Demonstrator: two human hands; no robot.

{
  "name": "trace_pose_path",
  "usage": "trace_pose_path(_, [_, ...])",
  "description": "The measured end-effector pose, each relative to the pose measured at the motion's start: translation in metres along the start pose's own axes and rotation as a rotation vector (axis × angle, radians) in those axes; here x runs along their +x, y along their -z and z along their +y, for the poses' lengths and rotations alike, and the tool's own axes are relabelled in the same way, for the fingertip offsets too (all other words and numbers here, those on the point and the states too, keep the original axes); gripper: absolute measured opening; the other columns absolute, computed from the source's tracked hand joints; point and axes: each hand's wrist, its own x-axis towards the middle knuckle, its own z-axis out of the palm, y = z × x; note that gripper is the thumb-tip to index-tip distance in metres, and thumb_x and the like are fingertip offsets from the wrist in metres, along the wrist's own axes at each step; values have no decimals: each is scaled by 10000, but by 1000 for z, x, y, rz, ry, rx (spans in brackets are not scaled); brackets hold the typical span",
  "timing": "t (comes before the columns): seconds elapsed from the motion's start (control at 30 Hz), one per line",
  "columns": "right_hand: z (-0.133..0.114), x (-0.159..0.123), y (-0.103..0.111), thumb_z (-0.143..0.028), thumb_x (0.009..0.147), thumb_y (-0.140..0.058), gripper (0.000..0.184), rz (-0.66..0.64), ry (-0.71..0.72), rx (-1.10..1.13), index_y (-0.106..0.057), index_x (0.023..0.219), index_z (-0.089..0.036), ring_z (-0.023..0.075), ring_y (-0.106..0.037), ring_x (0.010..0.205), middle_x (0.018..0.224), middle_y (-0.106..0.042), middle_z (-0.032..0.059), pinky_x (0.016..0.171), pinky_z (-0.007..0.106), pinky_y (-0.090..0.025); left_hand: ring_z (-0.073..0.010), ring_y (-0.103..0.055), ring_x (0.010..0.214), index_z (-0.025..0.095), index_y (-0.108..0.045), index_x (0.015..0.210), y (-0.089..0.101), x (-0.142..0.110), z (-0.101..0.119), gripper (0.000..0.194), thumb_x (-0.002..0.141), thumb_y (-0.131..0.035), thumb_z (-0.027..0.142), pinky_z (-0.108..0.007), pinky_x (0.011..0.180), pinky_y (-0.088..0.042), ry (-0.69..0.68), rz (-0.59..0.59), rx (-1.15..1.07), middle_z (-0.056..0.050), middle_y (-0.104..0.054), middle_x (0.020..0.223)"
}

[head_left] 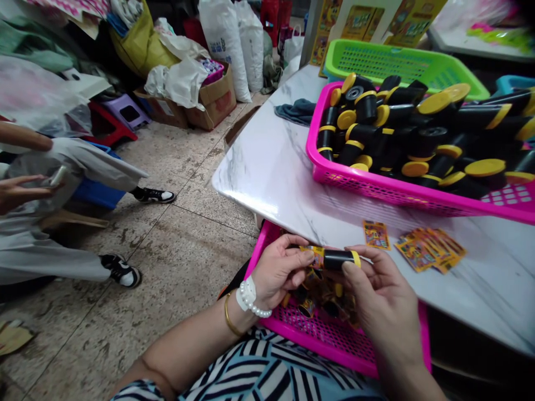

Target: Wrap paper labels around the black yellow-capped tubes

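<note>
My right hand [382,295] is closed around the yellow-rimmed end of a small black canister [337,259], held sideways above my lap. At its other end my left hand [276,270] pinches a colourful printed sleeve [314,257], which meets or partly covers the canister; how far it reaches over is hidden by my fingers. Below both hands, a pink basket [351,356] holds several canisters in printed wraps. Just beyond my right hand, one flat printed sleeve [376,234] lies beside a fanned pile of similar sleeves [430,249] on the table.
On the white marbled table [267,167] stands a large pink basket [418,201] heaped with black, yellow-capped canisters. Behind it are a green basket [401,61] and a dark cloth [295,110]. At left a seated person [71,184] holds a phone. Sacks [228,42] and boxes line the back.
</note>
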Motion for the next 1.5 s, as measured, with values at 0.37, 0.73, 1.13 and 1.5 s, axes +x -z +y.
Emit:
trace_pose_path(0.37, [2, -1, -4, -450, 852, -744, 331, 24, 2, -4, -585, 1047, -235, 174, -735, 661, 803, -762, 30, 587, 237, -583, -12, -479, 362, 166, -542, 1027, 3, -4, -1, 498, 696, -877, 328, -117, 316, -205, -20, -22, 60, 48, -653, 721])
trace_pose_path(0.73, [14, -11, -3, -244, 818, -783, 310, 36, 256, -161, -646, 1097, -249, 181, -750, 869, 1019, -754, 44, 758, 270, -635, 6, -383, 327, 151, -578, 971, 3, -3, -1, 462, 648, -894, 250, -125, 307, -163, 16, 12, -169, 57, -641, 646])
trace_pose_path(1.13, [21, -8, 3, -136, 836, -751, 362, -36, 331, -96, -639, 1162, -245, 201, -731, 1058, 1183, -726, 72, 940, 324, -618, -2, -400, 322, 147, -596, 940, 5, -2, 3, 404, 678, -878, 269, -133, 314, -140, 5, -38, -81, 35, -662, 636])
trace_pose_path(1.5, [8, -8, 6, -120, 807, -784, 325, -75, 311, -1, -659, 1079, -248, 163, -768, 967, 1076, -785, 40, 867, 226, -626, -70, -544, 656, 162, -720, 988, 7, -14, 5, 324, 735, -855, 313, -177, 586, -439, -397, 75, 430, 1, -630, 806])
